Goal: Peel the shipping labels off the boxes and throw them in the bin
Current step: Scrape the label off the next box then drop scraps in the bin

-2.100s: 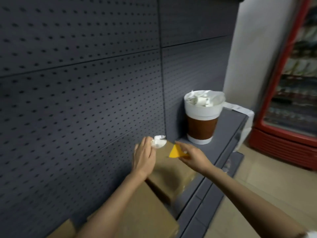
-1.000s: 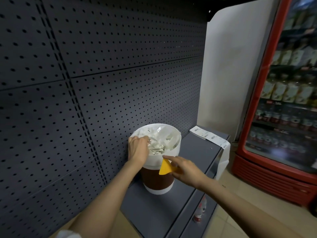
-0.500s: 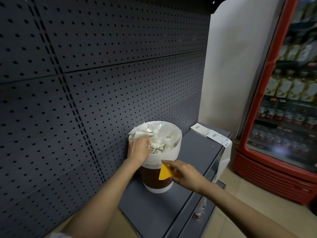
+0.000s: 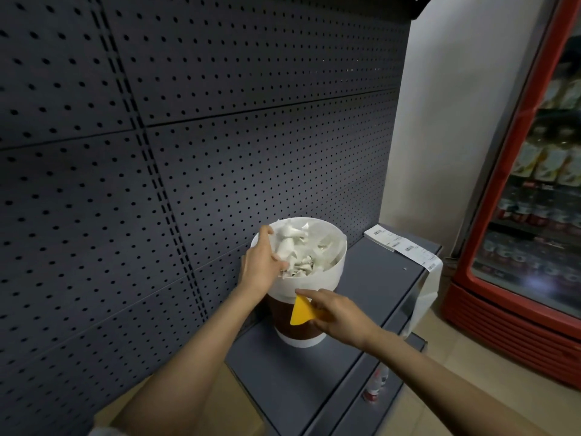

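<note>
Head view shows the left hand (image 4: 262,265), which carried a crumpled label (image 4: 287,247) from the box, now pushing it with loose fingers into the full bin (image 4: 327,278), so that label is binned, while the right hand (image 4: 338,316) pinches a yellow scraper (image 4: 300,314).

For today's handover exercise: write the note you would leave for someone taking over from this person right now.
Left hand: at the bin rim, fingers in the label scraps; whether it grips one is unclear.
Right hand: pinches the yellow scraper in front of the bin.
Bin stands on the grey shelf, full of peeled labels.
A label strip hangs over the shelf's far end.
A box shows at the bottom edge; labels on it cannot be seen.
Left: check boxes, peel, bin.
</note>
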